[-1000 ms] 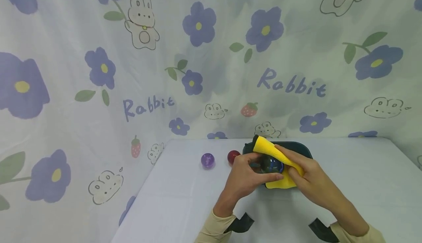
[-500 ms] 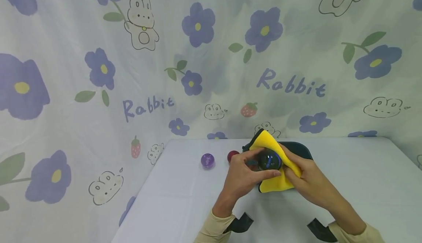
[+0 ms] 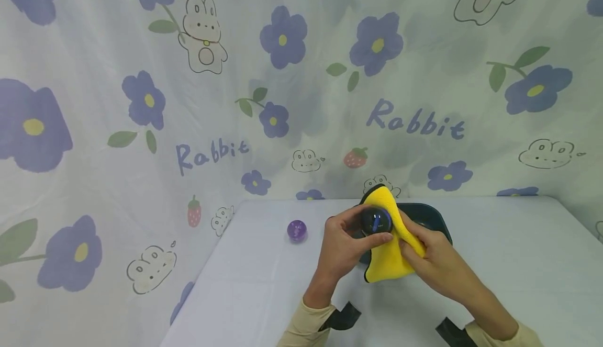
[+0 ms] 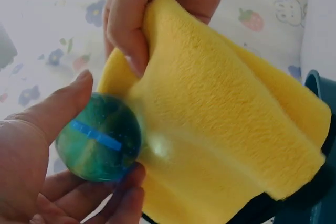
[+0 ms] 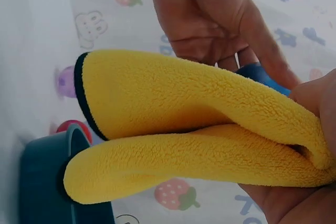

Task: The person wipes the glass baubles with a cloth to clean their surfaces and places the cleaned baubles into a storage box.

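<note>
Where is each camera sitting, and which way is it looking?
Head: on the person's head, looking forward and down at the held ball, yellow cloth and flowery backdrop; the left hand, right hand and both sleeves show.
Left wrist: on that wrist, looking at the held ball; left hand at the left, right hand at the top.
Right wrist: on that wrist, looking along the yellow cloth; right hand at the right edge, left hand at the top.
Shared: both wrist views catch the tub.
</note>
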Demonstrator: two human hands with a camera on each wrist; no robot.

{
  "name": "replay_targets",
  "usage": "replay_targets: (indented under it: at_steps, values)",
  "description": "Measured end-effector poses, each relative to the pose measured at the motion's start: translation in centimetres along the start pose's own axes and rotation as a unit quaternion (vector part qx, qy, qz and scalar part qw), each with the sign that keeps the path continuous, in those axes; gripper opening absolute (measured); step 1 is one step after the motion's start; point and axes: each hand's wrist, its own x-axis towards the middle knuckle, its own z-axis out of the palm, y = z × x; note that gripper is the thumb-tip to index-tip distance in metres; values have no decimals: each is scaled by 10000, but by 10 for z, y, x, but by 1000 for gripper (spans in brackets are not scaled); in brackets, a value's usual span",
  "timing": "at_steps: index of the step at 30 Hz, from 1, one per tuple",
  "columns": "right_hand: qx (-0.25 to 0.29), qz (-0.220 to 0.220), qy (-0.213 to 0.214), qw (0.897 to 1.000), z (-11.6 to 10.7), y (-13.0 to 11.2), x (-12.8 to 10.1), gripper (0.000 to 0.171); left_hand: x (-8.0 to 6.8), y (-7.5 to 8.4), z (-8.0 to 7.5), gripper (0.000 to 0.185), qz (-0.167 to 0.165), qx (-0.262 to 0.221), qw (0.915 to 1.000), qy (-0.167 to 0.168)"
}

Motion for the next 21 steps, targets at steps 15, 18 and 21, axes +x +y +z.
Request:
replay_targets:
  at_steps: [15, 18, 21]
  values:
    - [-445, -581, 569, 9957, 0, -7, -5, 61, 2, -5, -5, 56, -335, 504, 9981, -140]
    - [-591, -767, 710, 9928, 0, -8, -6, 63, 1, -4, -5, 57, -321, 648, 9971, -231]
    - [-716, -939, 761, 9901, 1, -8, -6, 67, 0, -4, -6, 55, -327, 773, 9960, -298]
